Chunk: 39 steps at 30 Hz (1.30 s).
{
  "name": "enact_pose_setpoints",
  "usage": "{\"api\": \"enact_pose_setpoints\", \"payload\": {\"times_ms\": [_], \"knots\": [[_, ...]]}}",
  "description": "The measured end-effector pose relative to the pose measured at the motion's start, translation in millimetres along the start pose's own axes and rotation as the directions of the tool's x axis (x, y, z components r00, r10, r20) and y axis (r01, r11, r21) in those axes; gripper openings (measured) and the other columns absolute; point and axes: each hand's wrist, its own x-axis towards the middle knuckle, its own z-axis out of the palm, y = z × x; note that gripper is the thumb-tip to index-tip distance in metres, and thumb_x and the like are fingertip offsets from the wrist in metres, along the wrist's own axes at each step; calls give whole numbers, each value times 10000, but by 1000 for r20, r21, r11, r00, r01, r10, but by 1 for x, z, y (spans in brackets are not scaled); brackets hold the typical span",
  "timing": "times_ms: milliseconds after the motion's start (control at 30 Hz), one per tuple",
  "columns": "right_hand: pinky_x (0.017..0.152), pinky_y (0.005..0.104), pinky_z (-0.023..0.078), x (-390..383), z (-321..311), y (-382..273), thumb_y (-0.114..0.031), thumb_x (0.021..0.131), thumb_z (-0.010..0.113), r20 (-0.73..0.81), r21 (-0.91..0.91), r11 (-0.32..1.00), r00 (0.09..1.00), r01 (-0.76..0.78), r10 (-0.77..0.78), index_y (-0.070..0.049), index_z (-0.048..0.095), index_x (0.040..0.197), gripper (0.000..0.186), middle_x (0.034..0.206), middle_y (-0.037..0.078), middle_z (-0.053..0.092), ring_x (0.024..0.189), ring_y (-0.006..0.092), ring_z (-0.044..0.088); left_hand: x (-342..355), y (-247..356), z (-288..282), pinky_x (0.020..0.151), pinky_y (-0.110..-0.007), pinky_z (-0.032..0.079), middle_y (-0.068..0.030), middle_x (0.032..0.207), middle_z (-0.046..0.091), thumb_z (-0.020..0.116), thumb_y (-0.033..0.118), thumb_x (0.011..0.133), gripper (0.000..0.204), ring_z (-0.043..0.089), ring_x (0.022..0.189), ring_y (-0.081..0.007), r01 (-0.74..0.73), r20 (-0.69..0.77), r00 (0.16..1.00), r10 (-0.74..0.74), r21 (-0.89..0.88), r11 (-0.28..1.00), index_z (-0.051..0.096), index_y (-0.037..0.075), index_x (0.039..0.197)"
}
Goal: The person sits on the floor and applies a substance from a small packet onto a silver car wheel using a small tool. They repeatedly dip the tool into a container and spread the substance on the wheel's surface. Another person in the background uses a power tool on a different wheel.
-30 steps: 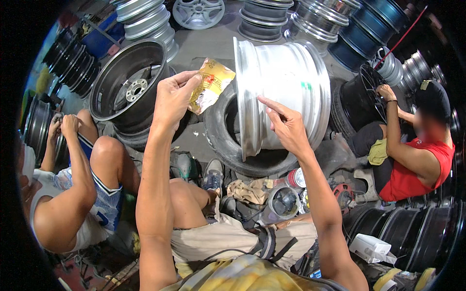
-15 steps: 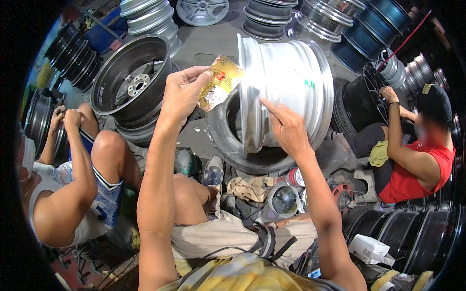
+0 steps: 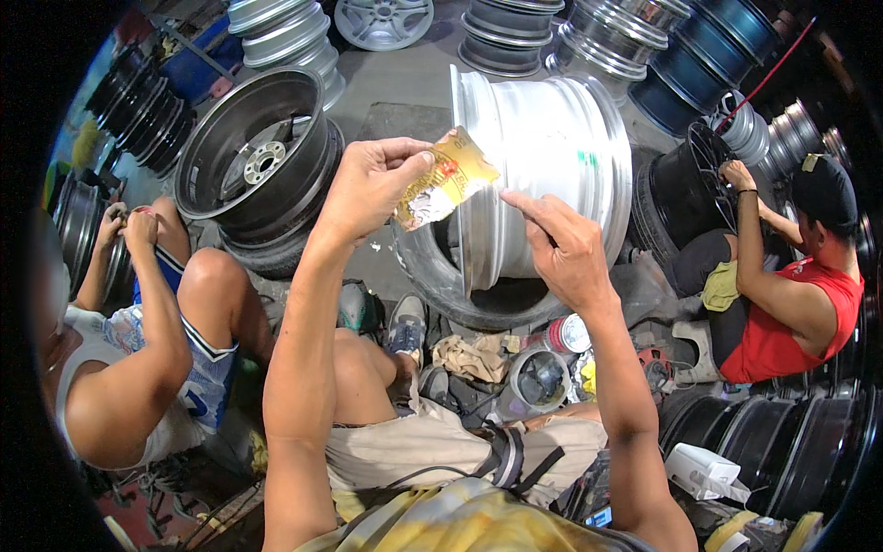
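Observation:
A torn, worn piece of sandpaper (image 3: 448, 179), its printed yellow-brown backing in view, is pinched between the thumb and fingers of my left hand (image 3: 375, 184). The sheet hangs in front of the edge of a silver wheel rim (image 3: 543, 175), which rests on its side on a black tyre (image 3: 428, 281). My right hand (image 3: 568, 248) is in front of the rim's barrel, index finger stretched toward the sheet's right corner and the other fingers curled. Nothing shows in that hand. Whether its fingertip touches the sheet or rim, I cannot tell.
A dark wheel (image 3: 258, 156) lies on a tyre at left. One person (image 3: 129, 368) sits at left; another, in a red top (image 3: 791, 322), handles a black wheel at right. A clear tub (image 3: 538, 380) stands near my legs. Stacked rims (image 3: 501, 37) line the back.
My left hand has moved right and slightly down with the sandpaper, bringing it nearer the rim. My right hand has shifted a little to the right.

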Motion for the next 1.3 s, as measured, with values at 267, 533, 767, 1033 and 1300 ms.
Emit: {"api": "enact_pose_setpoints", "payload": {"times_ms": [267, 533, 767, 1033, 1300], "knots": [[623, 382, 485, 15, -4, -12, 64, 839, 599, 111, -137, 986, 991, 90, -75, -138, 676, 1260, 473, 784, 111, 577, 642, 270, 571, -4, 7, 6, 671, -212, 515, -54, 890, 718, 685, 125, 943, 241, 635, 752, -60, 24, 50, 998, -27, 55, 998, 729, -53, 1099], [594, 295, 456, 24, 0, 19, -24, 951, 542, 189, 265, 883, 919, -386, 345, -77, 708, 1206, 309, 727, 93, 638, 579, 129, 518, 4, -3, -19, 721, -216, 525, -96, 969, 715, 686, 122, 938, 286, 662, 816, -90, -10, -190, 982, -8, -93, 996, 688, -91, 1128], [690, 336, 498, 40, 11, 30, -42, 951, 539, 181, 130, 937, 937, -324, 299, -71, 686, 1245, 330, 825, 147, 693, 670, 191, 605, 7, -7, -17, 723, -213, 529, -112, 986, 721, 685, 118, 939, 297, 665, 821, -89, -7, -174, 985, -4, -60, 998, 682, -93, 1147], [822, 427, 532, 7, 23, 27, 35, 856, 582, 73, -2, 999, 996, -49, 49, -88, 683, 1233, 410, 1022, 187, 710, 882, 368, 675, 6, -6, -19, 720, -220, 535, -109, 979, 720, 676, 117, 943, 290, 665, 817, -87, 13, -174, 984, -23, -56, 998, 682, -98, 1139], [777, 433, 526, 34, 26, 43, 27, 856, 588, -13, -48, 999, 1000, -19, 18, -88, 688, 1220, 394, 918, 171, 693, 847, 351, 664, 4, -4, -11, 712, -224, 538, -111, 969, 718, 670, 114, 946, 275, 665, 803, -90, 22, -159, 987, -32, -63, 998, 687, -97, 1123]]}}
